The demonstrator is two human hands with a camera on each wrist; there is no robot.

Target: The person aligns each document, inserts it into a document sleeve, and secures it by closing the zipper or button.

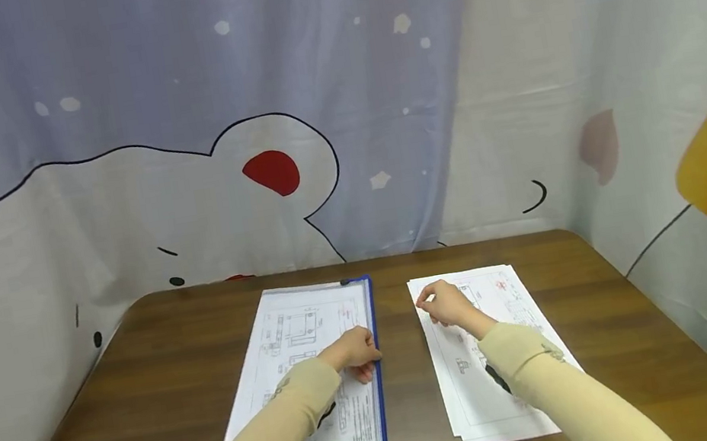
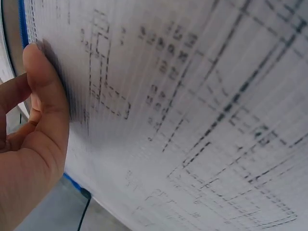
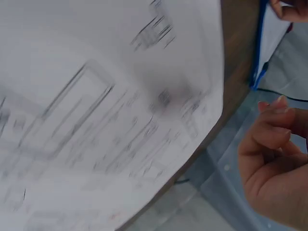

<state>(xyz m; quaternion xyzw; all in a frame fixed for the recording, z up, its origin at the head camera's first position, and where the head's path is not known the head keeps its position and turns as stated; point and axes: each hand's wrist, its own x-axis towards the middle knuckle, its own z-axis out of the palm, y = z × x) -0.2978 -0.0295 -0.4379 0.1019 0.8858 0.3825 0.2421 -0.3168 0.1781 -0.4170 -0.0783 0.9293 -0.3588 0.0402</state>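
Observation:
A clear ribbed zip document pouch [image 1: 333, 440] with a blue edge lies left of centre, line drawings showing inside it. My left hand [image 1: 355, 351] pinches its blue right edge; in the left wrist view the thumb [image 2: 50, 96] lies over the sheet side, with the other fingers beyond the edge, partly hidden. A small stack of loose drawing sheets [image 1: 459, 404] lies to the right, corners slightly out of line. Above its upper left part hovers my right hand [image 1: 448, 303], fingers loosely bent, holding nothing. In the right wrist view these fingers [image 3: 272, 132] are apart from the paper.
Both lie on a brown wooden table [image 1: 145, 392], with a strip of bare wood between them. A printed curtain [image 1: 375, 94] hangs behind the table and along its sides. The pouch's dark zip pull [image 1: 345, 282] sits at its far right corner.

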